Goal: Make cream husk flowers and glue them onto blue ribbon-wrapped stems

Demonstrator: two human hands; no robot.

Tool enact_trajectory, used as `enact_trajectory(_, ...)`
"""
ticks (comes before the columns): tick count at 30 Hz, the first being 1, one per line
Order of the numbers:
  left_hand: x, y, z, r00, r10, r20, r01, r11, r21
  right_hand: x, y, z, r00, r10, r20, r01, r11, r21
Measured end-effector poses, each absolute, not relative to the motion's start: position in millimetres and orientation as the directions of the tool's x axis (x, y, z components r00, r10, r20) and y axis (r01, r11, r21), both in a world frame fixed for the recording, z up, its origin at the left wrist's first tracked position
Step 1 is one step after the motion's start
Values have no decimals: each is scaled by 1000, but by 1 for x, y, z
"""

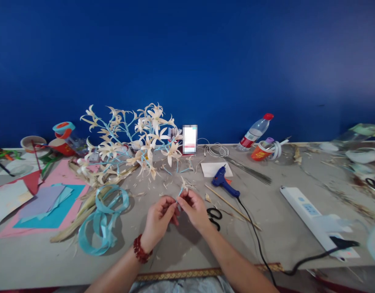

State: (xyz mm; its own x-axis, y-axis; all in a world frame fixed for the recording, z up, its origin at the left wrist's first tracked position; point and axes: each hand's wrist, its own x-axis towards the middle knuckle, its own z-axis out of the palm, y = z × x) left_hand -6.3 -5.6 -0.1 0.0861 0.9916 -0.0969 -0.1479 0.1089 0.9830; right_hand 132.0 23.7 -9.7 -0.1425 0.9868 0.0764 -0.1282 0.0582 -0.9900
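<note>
In the middle of the table, my left hand (pixel 162 215) and my right hand (pixel 194 208) meet with fingertips pinched together. Between them they hold a small handmade flower (pixel 184 185) with pale petals and a light blue stem, the petals pointing up and away. The lower end of its stem is mostly hidden by my fingers. Just beyond stands a large spray of cream flowers (pixel 150 144) on light blue wrapped stems. Beside my right hand lie black-handled scissors (pixel 214 213), partly covered by it. Loops of light blue ribbon (pixel 98 228) rest to the left.
A blue glue gun (pixel 225 181) and a wooden stick (pixel 233 207) lie at right; its cord runs to the front edge. Farther right is a white power strip (pixel 312 219). A bottle (pixel 256 132), paper cup (pixel 261 151) and wires (pixel 251 171) are behind. Coloured sheets (pixel 62 213) lie left.
</note>
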Motion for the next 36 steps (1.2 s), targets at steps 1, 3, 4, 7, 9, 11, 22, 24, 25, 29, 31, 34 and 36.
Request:
enact_trajectory(1,-7,-5,0,103,989,-106,-170,122,978,133,24,-10,-141,987,79,-120,62,-991)
enact_trajectory(3,-7,-4,1,146,980,-137,-252,170,953,133,25,-10,-151,987,62,-151,39,-988)
enact_trajectory(4,-7,-4,1,169,973,-157,-302,203,931,134,25,-10,-165,985,45,-180,15,-984)
enact_trajectory(7,-8,-3,3,236,948,-216,-432,301,850,133,25,-8,-211,978,1,-257,-54,-965)
enact_trajectory(9,-9,-2,3,273,933,-235,-485,344,804,133,24,-6,-240,971,-6,-288,-78,-954)
enact_trajectory(11,-10,-1,3,299,923,-241,-523,370,768,132,23,-5,-270,963,-3,-306,-89,-948)
enact_trajectory(22,-13,0,-4,457,852,-255,-657,516,549,132,22,-7,-294,956,-23,-380,-139,-915)
enact_trajectory(24,-13,0,-4,464,849,-253,-655,521,548,132,21,-7,-315,949,-25,-390,-154,-908)
enact_trajectory(25,-12,0,-4,467,847,-255,-649,523,552,132,21,-7,-332,943,-26,-398,-165,-902)
enact_trajectory(29,-12,-1,-2,441,860,-258,-624,500,600,132,22,-7,-388,921,-32,-413,-205,-887)
enact_trajectory(31,-11,-2,-3,401,880,-252,-620,464,633,132,23,-7,-375,927,-31,-404,-194,-894)
enact_trajectory(34,-11,-3,-3,358,900,-249,-619,429,659,133,26,-7,-314,949,-29,-345,-142,-928)
enact_trajectory(36,-11,-4,-2,352,899,-260,-623,432,652,136,28,-4,-239,970,-33,-273,-100,-957)
